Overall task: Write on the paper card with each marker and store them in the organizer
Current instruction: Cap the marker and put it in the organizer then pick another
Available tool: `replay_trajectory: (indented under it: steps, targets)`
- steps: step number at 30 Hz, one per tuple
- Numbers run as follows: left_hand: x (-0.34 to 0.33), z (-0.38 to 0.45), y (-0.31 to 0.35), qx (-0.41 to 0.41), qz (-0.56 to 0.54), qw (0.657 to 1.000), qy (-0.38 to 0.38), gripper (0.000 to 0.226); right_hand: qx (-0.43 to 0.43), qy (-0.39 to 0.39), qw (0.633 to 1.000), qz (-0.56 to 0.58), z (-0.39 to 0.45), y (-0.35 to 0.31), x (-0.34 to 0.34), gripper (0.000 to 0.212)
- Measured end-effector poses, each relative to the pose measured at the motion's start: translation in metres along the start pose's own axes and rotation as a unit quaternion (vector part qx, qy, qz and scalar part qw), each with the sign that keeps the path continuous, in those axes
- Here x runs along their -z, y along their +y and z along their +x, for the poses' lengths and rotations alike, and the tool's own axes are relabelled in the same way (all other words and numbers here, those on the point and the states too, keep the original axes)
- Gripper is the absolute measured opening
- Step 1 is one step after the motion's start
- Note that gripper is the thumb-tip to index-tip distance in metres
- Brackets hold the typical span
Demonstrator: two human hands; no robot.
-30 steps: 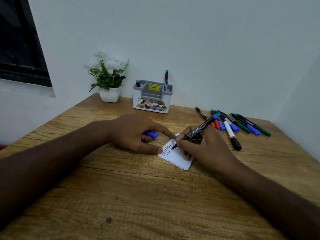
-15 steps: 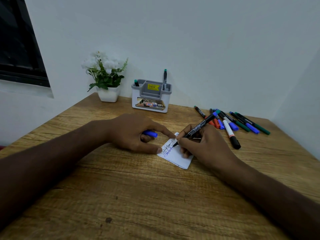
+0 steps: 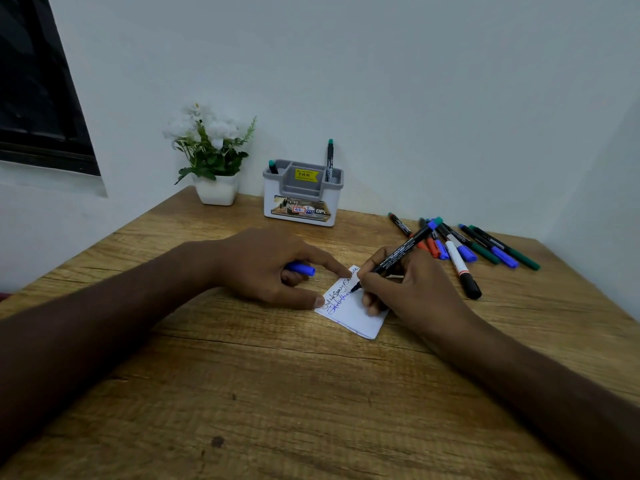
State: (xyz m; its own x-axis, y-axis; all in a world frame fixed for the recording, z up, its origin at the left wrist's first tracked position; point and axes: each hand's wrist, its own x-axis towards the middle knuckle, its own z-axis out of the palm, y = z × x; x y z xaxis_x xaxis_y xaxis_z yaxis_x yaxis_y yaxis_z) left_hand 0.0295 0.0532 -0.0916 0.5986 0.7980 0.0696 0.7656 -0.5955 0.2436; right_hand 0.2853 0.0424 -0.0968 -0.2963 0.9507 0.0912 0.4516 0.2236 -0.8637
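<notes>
The blue marker (image 3: pixel 398 257) in the right hand (image 3: pixel 412 289), fingers pinching it, has crept further along the second line on the paper card (image 3: pixel 356 317). The left hand (image 3: pixel 273 268) pins the card to the bench (image 3: pixel 311 393), cap (image 3: pixel 300 269) tucked under curled fingers. Organizer (image 3: pixel 303 192) waits behind.

Looked like home desk corner: wooden table (image 3: pixel 311 393), potted flowers (image 3: pixel 213 157), price-stickered organizer (image 3: pixel 303 199), loose markers (image 3: pixel 485 247), dark window (image 3: pixel 38 91).

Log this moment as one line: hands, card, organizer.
right hand: writing with blue marker | left hand: pins paper card, holds blue cap | organizer: two markers in
</notes>
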Motion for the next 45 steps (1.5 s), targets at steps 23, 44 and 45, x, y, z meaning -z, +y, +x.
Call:
replay_trajectory:
  steps: [23, 44, 45]
  targets:
    - [-0.005, -0.002, 0.001, 0.009, 0.037, 0.998, 0.044, 0.059, -0.013, -0.103, 0.944, 0.314, 0.003, 0.006, 0.001, 0.021]
    - [-0.014, 0.004, 0.02, -0.003, 0.001, 0.994, 0.108, 0.027, 0.116, -0.088, 0.982, 0.122, 0.003, 0.008, -0.001, 0.016]
    - [-0.017, 0.005, 0.023, 0.001, 0.014, 0.992, 0.122, 0.026, 0.12, -0.076, 0.983, 0.12, 0.004, 0.009, -0.002, 0.014]
